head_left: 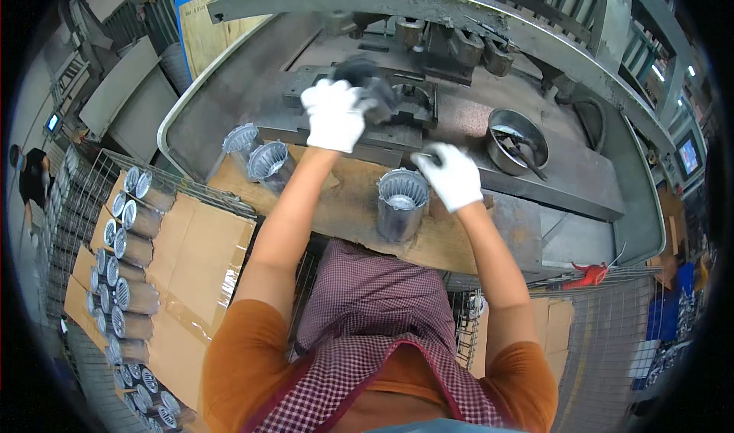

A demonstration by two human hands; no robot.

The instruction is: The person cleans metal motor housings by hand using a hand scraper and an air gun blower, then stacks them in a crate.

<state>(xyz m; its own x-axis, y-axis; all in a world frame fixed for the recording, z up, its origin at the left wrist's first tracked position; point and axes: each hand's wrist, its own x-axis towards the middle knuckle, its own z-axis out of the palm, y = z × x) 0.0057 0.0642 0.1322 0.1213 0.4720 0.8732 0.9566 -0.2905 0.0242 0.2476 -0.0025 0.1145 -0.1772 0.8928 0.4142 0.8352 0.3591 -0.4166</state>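
My left hand (334, 114), in a white glove, is closed at the press bed on a dark metal part (368, 85) smeared by motion; its exact form cannot be made out. My right hand (453, 177), also gloved, is over the board with loosely curled fingers apart and nothing visible between them. Just left of it stands a grey finned metal cylinder (401, 207), upright with its ribbed mouth facing up. Two similar finned cylinders, a farther one (242, 144) and a nearer one (273, 169), stand beyond my left forearm. A dark die block (424, 104) lies beside the left hand.
A brown board (336, 211) runs before me. To the right, a metal pot (520, 154) holds dark tools. The machine's crossbar (428, 5) spans the far side. Several finned cylinders (134, 295) lie on cardboard (191, 257) in a wire cage at left. A red clamp-like tool (589, 275) hangs right.
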